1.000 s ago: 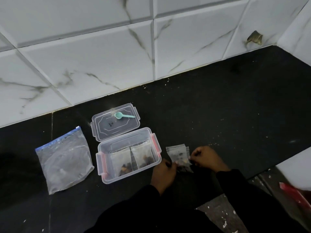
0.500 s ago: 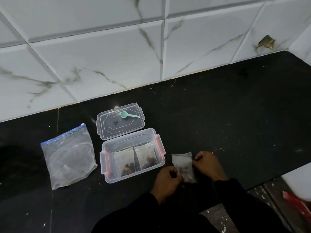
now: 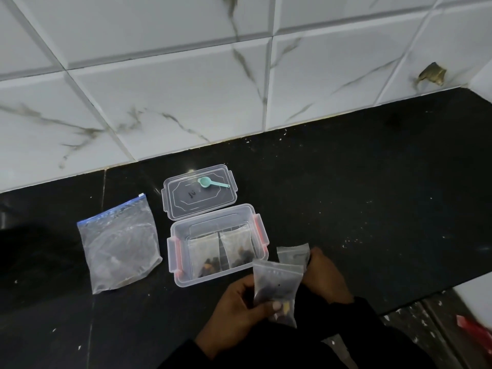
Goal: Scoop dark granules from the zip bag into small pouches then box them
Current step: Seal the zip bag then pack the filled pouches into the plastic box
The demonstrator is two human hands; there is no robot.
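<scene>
My left hand (image 3: 234, 307) holds a small clear pouch (image 3: 277, 286) with dark granules, lifted just right of the clear plastic box (image 3: 175, 262). My right hand (image 3: 324, 278) rests on the dark counter, its fingers touching another small pouch (image 3: 292, 254) lying flat. Two filled pouches (image 3: 221, 251) stand inside the box. The box's lid (image 3: 197, 195) lies behind it with a teal scoop (image 3: 210, 182) on top. A large zip bag (image 3: 119, 243) with a blue seal lies to the left.
White marbled wall tiles (image 3: 186, 89) rise behind the black counter (image 3: 372, 195). The counter's front edge drops off at the lower right, where a red object (image 3: 474, 330) lies on a speckled floor.
My left hand has lifted one filled pouch off the counter toward me. A second pouch now shows under my right hand's fingers. The camera has moved closer.
</scene>
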